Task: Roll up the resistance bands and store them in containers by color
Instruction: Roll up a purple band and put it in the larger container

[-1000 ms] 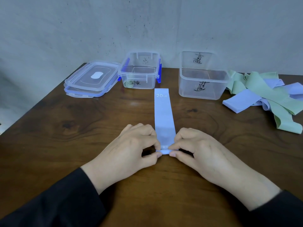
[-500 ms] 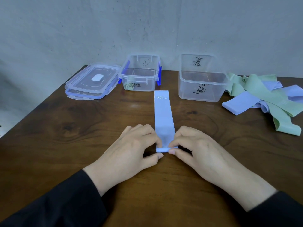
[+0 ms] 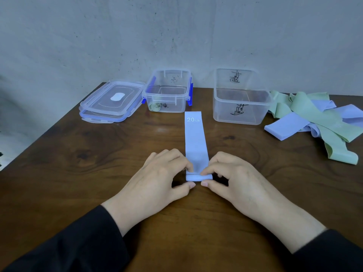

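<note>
Rolling a blue band, only the first turns made.

The band [image 3: 194,138] lies flat on the desk [image 3: 78,173], running away toward the boxes; its near end is a small roll pinched by left hand [image 3: 161,179] and right hand [image 3: 235,181], fingers clamped at either side. Next, I judge, the roll must be pushed forward evenly, kept tight and straight, then dropped in the right box [image 3: 241,114]; one green roll sits in the left box [image 3: 167,107].
</note>
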